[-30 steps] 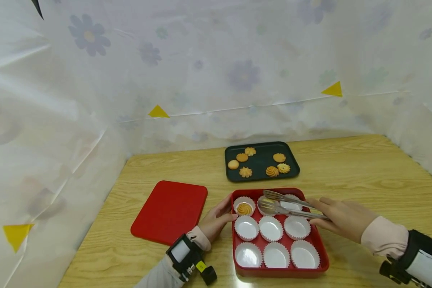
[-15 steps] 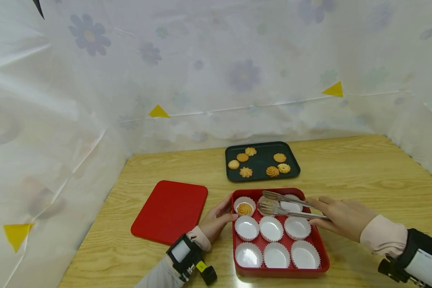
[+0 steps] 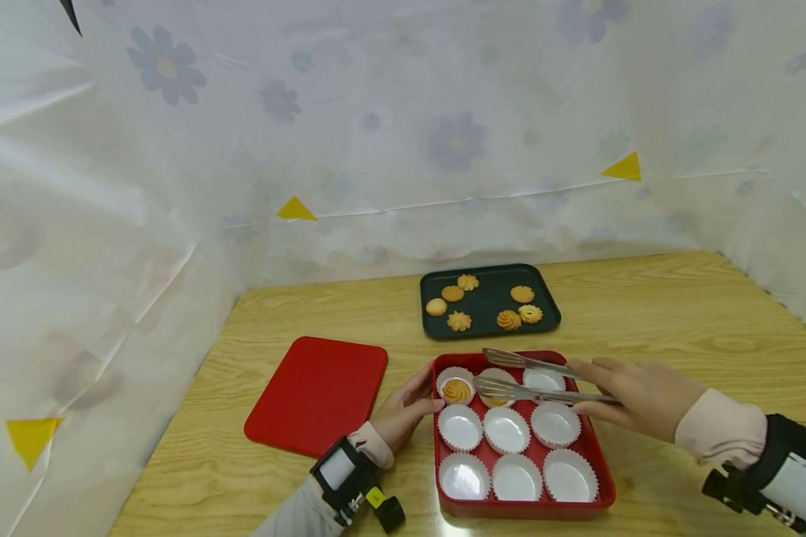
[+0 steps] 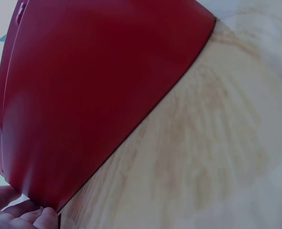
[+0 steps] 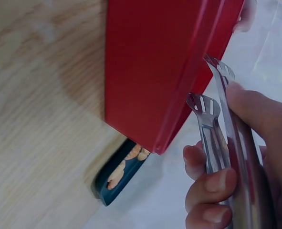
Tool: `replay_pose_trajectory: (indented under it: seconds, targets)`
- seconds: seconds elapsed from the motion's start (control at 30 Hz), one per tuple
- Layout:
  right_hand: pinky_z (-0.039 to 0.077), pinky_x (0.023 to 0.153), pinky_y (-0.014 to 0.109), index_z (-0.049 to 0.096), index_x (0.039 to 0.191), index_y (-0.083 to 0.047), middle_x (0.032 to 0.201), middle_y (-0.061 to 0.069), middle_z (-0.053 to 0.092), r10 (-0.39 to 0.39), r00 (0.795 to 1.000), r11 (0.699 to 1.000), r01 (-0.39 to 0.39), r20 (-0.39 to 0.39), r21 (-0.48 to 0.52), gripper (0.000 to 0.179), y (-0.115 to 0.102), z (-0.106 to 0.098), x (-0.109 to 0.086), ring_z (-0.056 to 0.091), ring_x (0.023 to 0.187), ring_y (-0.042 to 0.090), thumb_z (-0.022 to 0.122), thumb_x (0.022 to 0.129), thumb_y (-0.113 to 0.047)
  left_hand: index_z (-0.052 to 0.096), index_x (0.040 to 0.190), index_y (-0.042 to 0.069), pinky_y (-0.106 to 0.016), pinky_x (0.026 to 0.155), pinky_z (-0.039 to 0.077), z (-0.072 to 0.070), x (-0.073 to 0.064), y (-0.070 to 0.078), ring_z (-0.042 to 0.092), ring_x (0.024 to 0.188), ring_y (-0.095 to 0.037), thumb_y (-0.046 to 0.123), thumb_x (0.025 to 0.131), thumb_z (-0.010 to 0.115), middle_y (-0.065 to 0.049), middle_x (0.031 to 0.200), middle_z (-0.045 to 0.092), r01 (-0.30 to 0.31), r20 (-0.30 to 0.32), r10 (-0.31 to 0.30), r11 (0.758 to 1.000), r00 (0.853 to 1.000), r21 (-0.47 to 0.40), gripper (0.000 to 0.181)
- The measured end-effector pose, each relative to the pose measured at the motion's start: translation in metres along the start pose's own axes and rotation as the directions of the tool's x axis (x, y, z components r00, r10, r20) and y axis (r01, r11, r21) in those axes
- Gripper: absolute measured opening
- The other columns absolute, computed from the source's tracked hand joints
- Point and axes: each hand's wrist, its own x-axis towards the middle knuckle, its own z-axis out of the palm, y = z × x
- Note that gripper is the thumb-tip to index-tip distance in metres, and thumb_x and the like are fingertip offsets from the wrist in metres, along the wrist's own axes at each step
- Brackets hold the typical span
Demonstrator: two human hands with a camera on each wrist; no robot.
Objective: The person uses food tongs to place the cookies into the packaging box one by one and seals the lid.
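My right hand [image 3: 638, 395] holds metal tongs [image 3: 530, 391] over the back row of a red box [image 3: 524, 509]; in the right wrist view their tips stand apart with nothing between them. Below them, a cookie [image 3: 495, 402] lies in the back middle paper cup, partly hidden by one tong arm. A swirled cookie [image 3: 456, 390] sits in the back left cup. My left hand [image 3: 403, 412] grips the box at its back left, thumb at the rim; the left wrist view shows its fingers [image 4: 21, 217] curled at the box's corner.
Behind the box stands a dark tray [image 3: 486, 306] with several cookies in two groups. A flat red lid [image 3: 319, 395] lies on the wooden table [image 3: 208, 418] left of the box. The box's other white paper cups [image 3: 516, 476] hold no cookies. A floral sheet [image 3: 389, 134] hangs behind.
The tongs have spread and shifted slightly left, letting go of the cookie, which now lies in the back middle cup. My left hand and the box have stayed in place.
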Motion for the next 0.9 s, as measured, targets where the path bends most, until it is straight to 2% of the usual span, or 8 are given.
replay_pose_trajectory:
  seconds: [0.03,0.13,0.3,0.4,0.5,0.63,0.77,0.9]
  targets:
    - [0.058,0.069,0.048,0.064,0.124,-0.007,0.109,0.023,0.068,-0.001,1.0,1.0,0.001,0.004,0.009,0.059,0.0,-0.002,0.001,0.07,0.067,0.022,0.071,0.082,-0.048,0.021,0.155,0.007,-0.048,0.118,0.02,0.0,0.0,0.0,0.019,0.147,-0.032,0.01,0.094,0.052,-0.013,0.159,0.025,0.002,0.0,-0.002,1.0,1.0,0.001,0.068]
    - [0.058,0.063,0.036,0.063,0.125,-0.007,0.099,0.009,0.069,0.016,0.999,0.999,-0.018,0.047,0.034,0.06,-0.001,-0.009,0.006,0.065,0.068,0.014,0.069,0.083,-0.049,0.021,0.155,0.008,-0.047,0.118,0.02,0.0,0.0,0.0,0.019,0.147,-0.032,0.01,0.093,0.053,-0.013,0.159,0.025,0.001,-0.001,-0.001,1.0,1.0,-0.001,0.069]
    - [0.045,0.054,0.021,0.061,0.126,-0.004,0.086,-0.007,0.06,0.033,0.996,0.996,-0.04,0.087,0.076,0.063,-0.001,-0.018,0.019,0.047,0.064,0.001,0.068,0.084,-0.051,0.02,0.155,0.007,-0.047,0.118,0.02,0.0,0.0,0.0,0.019,0.147,-0.032,0.011,0.093,0.054,-0.013,0.159,0.024,0.009,-0.009,-0.009,1.0,1.0,0.0,0.07]
    - [0.049,0.059,0.023,0.06,0.126,-0.002,0.092,-0.003,0.064,0.042,0.996,0.993,-0.05,0.079,0.102,0.063,0.0,-0.019,0.028,0.049,0.067,0.002,0.069,0.084,-0.049,0.019,0.155,0.006,-0.047,0.118,0.02,0.0,0.0,0.001,0.018,0.147,-0.032,0.011,0.093,0.054,-0.014,0.16,0.022,0.016,-0.01,-0.016,1.0,1.0,0.009,0.071]
    - [0.049,0.059,0.026,0.06,0.125,0.0,0.088,-0.001,0.063,0.062,0.996,0.99,-0.07,0.067,0.121,0.062,0.003,-0.018,0.038,0.051,0.067,0.006,0.07,0.085,-0.045,0.019,0.155,0.006,-0.047,0.118,0.02,-0.001,0.0,0.002,0.018,0.147,-0.033,0.011,0.094,0.053,-0.014,0.16,0.022,0.016,-0.01,-0.016,1.0,1.0,0.011,0.07]
    - [0.056,0.068,0.039,0.059,0.125,0.001,0.092,0.006,0.067,0.102,0.994,0.99,-0.106,0.048,0.097,0.06,0.007,-0.011,0.057,0.059,0.074,0.017,0.07,0.085,-0.043,0.02,0.155,0.007,-0.048,0.118,0.02,-0.002,0.0,0.001,0.018,0.147,-0.033,0.011,0.094,0.053,-0.014,0.159,0.023,0.012,-0.01,-0.012,1.0,1.0,0.005,0.069]
    - [0.056,0.077,0.051,0.058,0.125,0.002,0.099,0.015,0.069,0.149,0.985,0.986,-0.155,0.088,0.067,0.063,0.012,-0.001,0.077,0.064,0.082,0.026,0.067,0.086,-0.047,0.022,0.155,0.008,-0.048,0.118,0.021,-0.002,-0.001,0.0,0.02,0.147,-0.031,0.012,0.093,0.054,-0.012,0.159,0.025,0.018,-0.014,-0.018,1.0,1.0,0.004,0.07]
    - [0.057,0.073,0.047,0.056,0.124,0.003,0.095,0.013,0.068,0.176,0.976,0.98,-0.186,0.131,0.074,0.063,0.018,0.009,0.092,0.062,0.076,0.023,0.066,0.086,-0.047,0.022,0.155,0.008,-0.048,0.118,0.021,-0.001,0.0,-0.001,0.021,0.147,-0.031,0.012,0.092,0.055,-0.012,0.159,0.025,0.017,-0.017,-0.018,1.0,1.0,-0.004,0.07]
